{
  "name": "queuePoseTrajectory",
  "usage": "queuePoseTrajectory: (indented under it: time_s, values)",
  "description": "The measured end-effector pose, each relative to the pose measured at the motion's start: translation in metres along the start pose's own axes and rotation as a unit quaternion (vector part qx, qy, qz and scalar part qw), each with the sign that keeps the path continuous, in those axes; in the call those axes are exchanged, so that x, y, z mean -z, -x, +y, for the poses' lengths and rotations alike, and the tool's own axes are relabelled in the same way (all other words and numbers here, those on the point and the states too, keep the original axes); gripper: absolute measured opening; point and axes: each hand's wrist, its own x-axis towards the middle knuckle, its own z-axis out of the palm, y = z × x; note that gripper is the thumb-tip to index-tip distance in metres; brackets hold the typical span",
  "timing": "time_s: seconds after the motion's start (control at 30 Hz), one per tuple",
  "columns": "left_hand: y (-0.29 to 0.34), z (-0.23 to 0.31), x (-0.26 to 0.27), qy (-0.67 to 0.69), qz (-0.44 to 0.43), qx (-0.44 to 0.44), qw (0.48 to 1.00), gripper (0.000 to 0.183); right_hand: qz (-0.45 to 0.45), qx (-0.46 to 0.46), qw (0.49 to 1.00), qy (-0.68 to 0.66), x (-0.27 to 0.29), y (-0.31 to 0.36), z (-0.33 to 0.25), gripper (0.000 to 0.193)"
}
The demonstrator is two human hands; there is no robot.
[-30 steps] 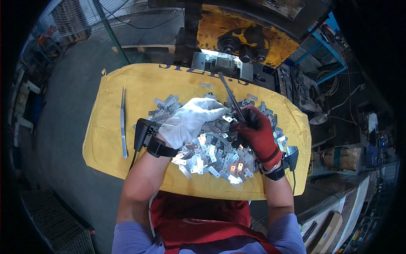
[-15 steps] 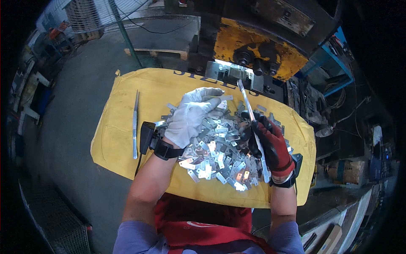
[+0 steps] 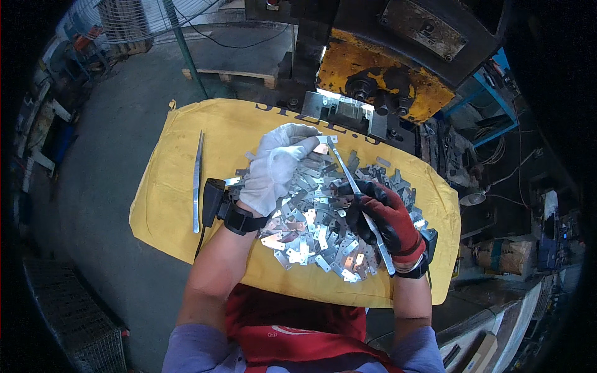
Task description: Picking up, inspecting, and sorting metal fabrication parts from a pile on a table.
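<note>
**Small metal plate (image 3: pixel 326 140) at the left fingertips, tweezers tip against it**

Left hand (image 3: pixel 275 165): white glove, back of the hand up, fingers curled, grasping the plate by its left end. The free end projects to the right, above the far edge of the pile.

Right hand (image 3: pixel 387 217): red glove with black finger and palm areas, closed round silver tweezers (image 3: pixel 346 171). The tweezers slant across the pile; their far tip meets the plate, the near end lies by the right wrist. Cannot tell whether the tips grip the plate or only touch it.

Pile (image 3: pixel 317 217): many small flat silver plates with holes, lying at all angles between and below the hands, overlapping, some glinting. One single plate (image 3: pixel 383 161) lies just beyond the pile's upper right side.

Tabletop (image 3: pixel 163 211): yellow covering, dark lettering along the far edge. A second pair of tweezers (image 3: pixel 198 186) lies on it, left of the left hand, roughly lengthwise and well apart from the pile.

Beyond the far edge: a machine with a worn yellow block (image 3: pixel 339 56) above bright metal tooling (image 3: pixel 345 113).

Both wrists carry black strapped devices. The person wears a red apron (image 3: pixel 298 342). Floor to the left: wire basket (image 3: pixel 78 320), near the lower corner.
</note>
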Motion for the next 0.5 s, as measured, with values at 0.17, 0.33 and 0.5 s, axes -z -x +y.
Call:
queuePoseTrajectory:
  time_s: [0.17, 0.33, 0.5]
  values:
    - [-0.002, 0.000, -0.001, -0.012, -0.003, 0.003, 1.000, 0.024, 0.090, 0.059, 0.993, -0.052, 0.010, -0.010, 0.007, 0.024]
    - [0.000, 0.000, -0.008, -0.019, 0.043, 0.014, 0.999, 0.021, 0.128, 0.132, 0.964, 0.193, 0.022, -0.040, 0.000, 0.023]
    - [0.001, -0.001, -0.008, -0.014, 0.013, 0.008, 1.000, 0.019, 0.072, 0.107, 0.984, 0.123, 0.045, -0.064, -0.002, 0.029]
